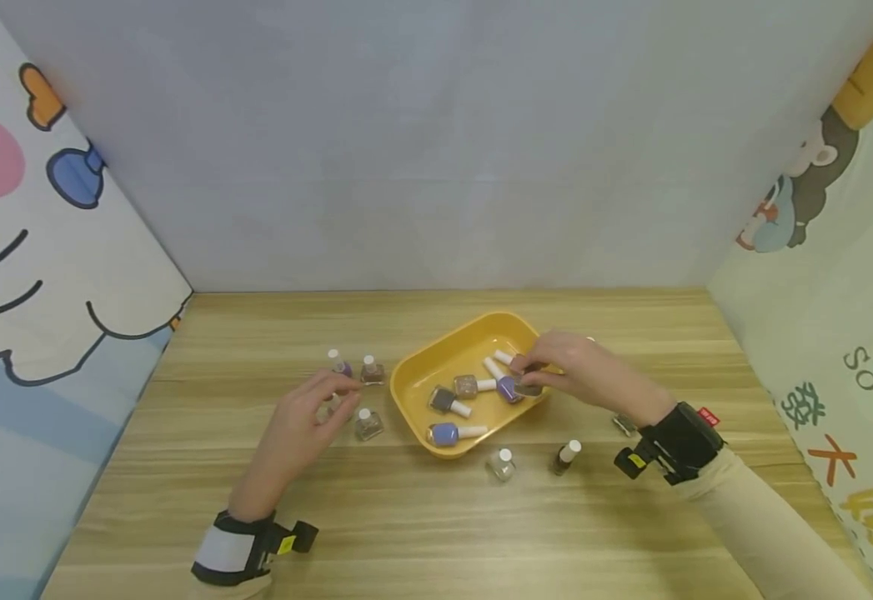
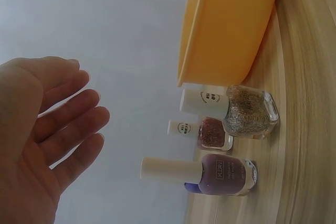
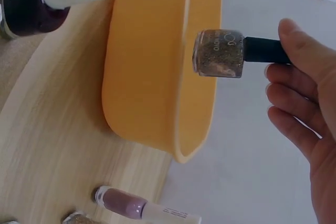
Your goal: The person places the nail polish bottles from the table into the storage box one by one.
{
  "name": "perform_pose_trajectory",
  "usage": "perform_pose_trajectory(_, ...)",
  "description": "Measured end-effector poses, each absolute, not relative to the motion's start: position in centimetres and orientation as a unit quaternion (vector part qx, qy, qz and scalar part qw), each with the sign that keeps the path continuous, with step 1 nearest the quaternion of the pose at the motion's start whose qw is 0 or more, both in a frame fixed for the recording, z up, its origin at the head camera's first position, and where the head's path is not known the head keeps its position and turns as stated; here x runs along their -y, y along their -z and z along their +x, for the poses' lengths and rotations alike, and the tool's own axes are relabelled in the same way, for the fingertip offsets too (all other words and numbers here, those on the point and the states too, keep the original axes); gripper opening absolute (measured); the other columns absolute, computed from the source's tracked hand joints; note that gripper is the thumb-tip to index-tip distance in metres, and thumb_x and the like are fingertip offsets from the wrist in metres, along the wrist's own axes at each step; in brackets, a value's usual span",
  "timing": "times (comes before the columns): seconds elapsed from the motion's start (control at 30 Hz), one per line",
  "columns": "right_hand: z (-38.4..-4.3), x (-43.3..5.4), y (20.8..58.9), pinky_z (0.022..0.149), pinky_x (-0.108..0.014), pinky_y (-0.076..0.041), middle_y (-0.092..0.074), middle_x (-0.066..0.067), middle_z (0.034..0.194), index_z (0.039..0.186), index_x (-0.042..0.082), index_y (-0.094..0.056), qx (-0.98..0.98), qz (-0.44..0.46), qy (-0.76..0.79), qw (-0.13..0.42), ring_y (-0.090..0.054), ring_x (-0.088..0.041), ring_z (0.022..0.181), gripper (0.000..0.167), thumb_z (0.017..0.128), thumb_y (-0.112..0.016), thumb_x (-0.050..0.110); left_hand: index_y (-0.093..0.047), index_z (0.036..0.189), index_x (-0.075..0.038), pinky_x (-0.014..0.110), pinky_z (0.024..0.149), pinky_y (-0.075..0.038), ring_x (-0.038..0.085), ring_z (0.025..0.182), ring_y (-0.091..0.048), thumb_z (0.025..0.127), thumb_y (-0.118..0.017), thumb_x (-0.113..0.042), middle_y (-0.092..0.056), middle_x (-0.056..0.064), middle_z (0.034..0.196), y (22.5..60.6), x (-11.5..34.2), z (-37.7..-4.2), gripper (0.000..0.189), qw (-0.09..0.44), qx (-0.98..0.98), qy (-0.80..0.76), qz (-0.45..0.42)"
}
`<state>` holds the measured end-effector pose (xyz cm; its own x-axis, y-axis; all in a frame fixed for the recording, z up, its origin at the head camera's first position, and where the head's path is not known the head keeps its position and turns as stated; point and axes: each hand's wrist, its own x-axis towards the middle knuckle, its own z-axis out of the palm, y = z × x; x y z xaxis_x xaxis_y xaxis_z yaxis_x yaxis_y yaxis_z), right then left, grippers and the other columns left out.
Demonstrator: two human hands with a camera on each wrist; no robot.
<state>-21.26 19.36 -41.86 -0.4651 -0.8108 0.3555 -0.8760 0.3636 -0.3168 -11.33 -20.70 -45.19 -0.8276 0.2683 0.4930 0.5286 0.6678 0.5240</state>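
Observation:
Over the right end of a yellow plastic tray (image 1: 451, 358), my right hand (image 1: 567, 367) pinches a glitter nail polish bottle (image 3: 220, 53) by its black cap. In the right wrist view the bottle is tilted sideways beside the rim. Several bottles lie inside the tray, among them a blue one (image 1: 445, 433), a dark grey one (image 1: 442, 398) and a purple one (image 1: 508, 388). To the left, my left hand (image 1: 297, 433) holds nothing, fingers relaxed above upright bottles. Nearest it are a mauve bottle (image 2: 226, 174), a silver glitter bottle (image 2: 249, 111) and a reddish glitter bottle (image 2: 214, 133).
In front of the tray stand a clear bottle (image 1: 504, 467) and a dark bottle (image 1: 562, 460) with white caps. Another small bottle (image 1: 623, 425) is by my right wrist. A grey backdrop (image 1: 436, 167) rises behind the wooden table (image 1: 421, 525), with printed panels at both sides.

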Motion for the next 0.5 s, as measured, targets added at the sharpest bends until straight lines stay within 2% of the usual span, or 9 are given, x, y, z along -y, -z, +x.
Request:
perform_pose_trajectory(0.13,-21.3,-18.8,42.4,0.081,-0.033,-0.058,-0.072,0.002,0.098,0.105,0.011,-0.076,0.83,0.507,-0.229,0.045,-0.065,-0.012,0.09,0.017,0.089,-0.08,0.014,-0.073,0.108,-0.005,0.04,0.069,-0.062,0.017,0.088,-0.069,0.091,-0.077,-0.006,-0.074,0.006,0.106,45.3,20.6,-11.4,0.017,0.193,0.893,0.339,-0.224)
perform_pose_trajectory(0.37,-21.2,-17.7,42.6,0.086,-0.035,-0.058,-0.071,0.004,0.101,0.104,0.013,-0.076,0.833,0.508,-0.218,0.001,-0.066,-0.013,0.095,0.012,0.093,-0.076,0.017,-0.073,0.107,-0.005,0.03,0.07,-0.06,0.014,0.084,-0.068,0.091,-0.076,-0.005,-0.074,0.005,0.105,45.4,20.4,-11.4,0.016,0.195,0.893,0.336,-0.227)
perform_pose_trajectory(0.5,-21.0,-17.2,42.7,0.086,-0.033,-0.058,-0.071,0.001,0.104,0.106,0.011,-0.075,0.835,0.512,-0.202,-0.029,-0.065,-0.015,0.097,0.013,0.095,-0.074,0.017,-0.073,0.106,-0.005,0.034,0.07,-0.062,0.014,0.085,-0.068,0.09,-0.077,-0.005,-0.074,0.005,0.104,45.5,20.2,-11.4,0.016,0.199,0.889,0.339,-0.234)
